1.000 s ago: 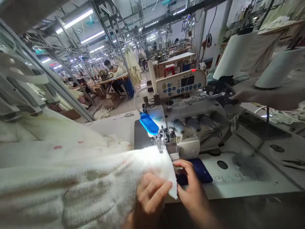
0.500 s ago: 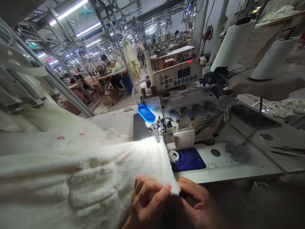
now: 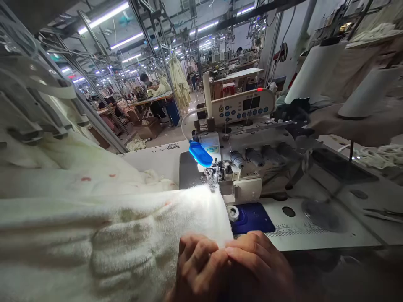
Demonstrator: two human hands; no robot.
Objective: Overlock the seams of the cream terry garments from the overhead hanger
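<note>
A thick cream fleece fabric (image 3: 103, 235) lies across the sewing table, and its right edge runs up to the presser foot (image 3: 214, 181) of a white overlock machine (image 3: 248, 163). My left hand (image 3: 197, 268) and my right hand (image 3: 260, 268) meet at the fabric's near right corner. Both have their fingers curled and pinched on that edge, fingertips touching each other. A small tuft of fluff (image 3: 233, 212) sits on the blue plate (image 3: 252, 218) beside the needle.
The machine's control panel (image 3: 241, 107) stands behind its head, with white thread cones (image 3: 310, 73) at the right. Scissors (image 3: 382, 214) lie at the table's (image 3: 330, 235) right edge. More cream fabric is piled at the left. Other workers sit at distant stations.
My right hand has drawn back from the blue plate to the fabric's near corner and now meets the left hand there. The fabric corner is pulled toward me.
</note>
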